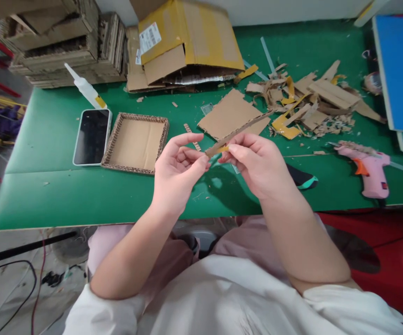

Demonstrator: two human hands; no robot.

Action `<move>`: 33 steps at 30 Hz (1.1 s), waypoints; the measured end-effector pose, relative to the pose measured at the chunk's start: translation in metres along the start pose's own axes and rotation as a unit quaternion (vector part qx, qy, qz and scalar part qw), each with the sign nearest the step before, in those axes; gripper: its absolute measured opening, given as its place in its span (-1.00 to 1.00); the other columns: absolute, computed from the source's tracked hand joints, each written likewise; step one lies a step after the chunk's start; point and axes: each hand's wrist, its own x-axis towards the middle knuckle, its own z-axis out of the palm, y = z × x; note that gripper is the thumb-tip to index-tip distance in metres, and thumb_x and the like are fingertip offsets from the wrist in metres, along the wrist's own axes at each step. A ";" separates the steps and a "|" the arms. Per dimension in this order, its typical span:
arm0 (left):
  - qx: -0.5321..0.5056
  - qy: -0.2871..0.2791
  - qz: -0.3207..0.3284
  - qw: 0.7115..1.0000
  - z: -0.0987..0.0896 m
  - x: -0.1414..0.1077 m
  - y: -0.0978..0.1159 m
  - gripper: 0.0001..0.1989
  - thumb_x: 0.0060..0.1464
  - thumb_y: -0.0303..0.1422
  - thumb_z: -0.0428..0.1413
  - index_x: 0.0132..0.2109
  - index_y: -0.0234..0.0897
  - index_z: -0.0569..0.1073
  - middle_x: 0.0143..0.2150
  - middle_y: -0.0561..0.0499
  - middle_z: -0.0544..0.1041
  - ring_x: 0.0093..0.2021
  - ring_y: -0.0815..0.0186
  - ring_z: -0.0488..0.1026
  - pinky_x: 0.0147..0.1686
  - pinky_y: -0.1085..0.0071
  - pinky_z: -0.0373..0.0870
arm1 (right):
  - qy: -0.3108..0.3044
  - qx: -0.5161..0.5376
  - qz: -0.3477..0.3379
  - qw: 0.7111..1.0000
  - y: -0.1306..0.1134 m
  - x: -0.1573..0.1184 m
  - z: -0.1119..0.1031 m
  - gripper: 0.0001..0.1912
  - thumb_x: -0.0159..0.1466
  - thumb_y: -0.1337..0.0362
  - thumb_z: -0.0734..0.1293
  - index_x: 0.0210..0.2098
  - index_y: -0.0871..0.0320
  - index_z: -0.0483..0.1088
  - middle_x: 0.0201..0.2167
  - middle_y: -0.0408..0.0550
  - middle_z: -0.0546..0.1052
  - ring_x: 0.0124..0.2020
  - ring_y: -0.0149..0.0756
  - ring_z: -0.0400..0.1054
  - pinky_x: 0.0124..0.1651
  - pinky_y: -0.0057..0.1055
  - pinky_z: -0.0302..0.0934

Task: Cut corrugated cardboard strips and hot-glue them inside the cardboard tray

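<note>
Between my hands is a thin cardboard strip [246,125], slanting up to the right, with a bit of yellow tape near its lower part. My right hand [255,160] pinches it by the taped part. At its lower left end, the thumb and bent fingers of my left hand [178,167] close on it, the index finger raised. Behind the strip lies a flat cardboard piece [234,111]. A short corrugated strip [191,136] rests just beyond my left hand. Left of that hand sits a shallow cardboard tray [137,139] with corrugated walls.
A phone [92,137] and a white glue bottle [89,90] lie at left. Behind stand a taped carton [208,39] and stacked cardboard [65,51]. At right are cardboard scraps [334,95], a pink glue gun [371,170], a black-and-green tool [301,177] and a blue board [400,70].
</note>
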 end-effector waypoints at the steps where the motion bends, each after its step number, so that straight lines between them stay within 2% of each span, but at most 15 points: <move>1: 0.000 0.000 -0.001 1.000 0.000 0.000 0.000 -0.71 -0.12 -0.54 0.15 -0.19 -0.21 0.40 -0.54 0.19 0.42 -0.50 0.50 0.43 -0.42 0.55 0.43 | 0.000 0.003 0.002 1.000 0.000 0.000 0.000 -0.93 0.09 0.37 0.29 -0.52 0.16 0.33 -0.60 -0.25 0.40 -0.52 -0.56 0.30 -0.39 -0.58 0.19; 9: -0.022 -0.007 -0.007 1.000 0.000 0.000 0.002 -0.76 -0.13 -0.54 0.16 -0.25 -0.23 0.40 -0.55 0.20 0.43 -0.52 0.53 0.42 -0.44 0.58 0.41 | -0.005 0.018 0.017 1.000 0.000 0.002 -0.003 -0.93 0.08 0.33 0.29 -0.52 0.17 0.32 -0.61 -0.25 0.39 -0.53 -0.56 0.30 -0.38 -0.57 0.23; 21: -0.007 0.008 -0.008 1.000 0.001 0.000 0.002 -0.81 -0.15 -0.51 0.17 -0.33 -0.23 0.38 -0.54 0.18 0.42 -0.54 0.52 0.41 -0.47 0.58 0.40 | 0.024 0.002 0.029 0.999 -0.003 0.004 -0.003 -0.90 0.03 0.28 0.31 -0.52 0.17 0.29 -0.61 -0.24 0.37 -0.54 -0.54 0.30 -0.39 -0.53 0.27; 28: -0.017 0.008 -0.011 1.000 0.000 0.000 0.003 -0.82 -0.15 -0.52 0.18 -0.32 -0.23 0.40 -0.54 0.19 0.43 -0.54 0.54 0.41 -0.46 0.61 0.39 | 0.034 0.022 0.027 0.999 -0.005 0.006 -0.005 -0.92 0.03 0.32 0.29 -0.54 0.18 0.29 -0.63 -0.22 0.37 -0.55 -0.54 0.30 -0.42 -0.55 0.26; 33: -0.031 0.025 -0.004 0.999 -0.005 0.003 0.005 -0.81 -0.15 -0.53 0.19 -0.33 -0.24 0.41 -0.53 0.18 0.44 -0.53 0.54 0.41 -0.47 0.63 0.39 | 0.081 0.042 -0.009 0.996 -0.011 0.010 -0.016 -0.97 0.04 0.36 0.28 -0.50 0.16 0.29 -0.67 -0.27 0.30 -0.59 -0.54 0.26 -0.44 -0.53 0.26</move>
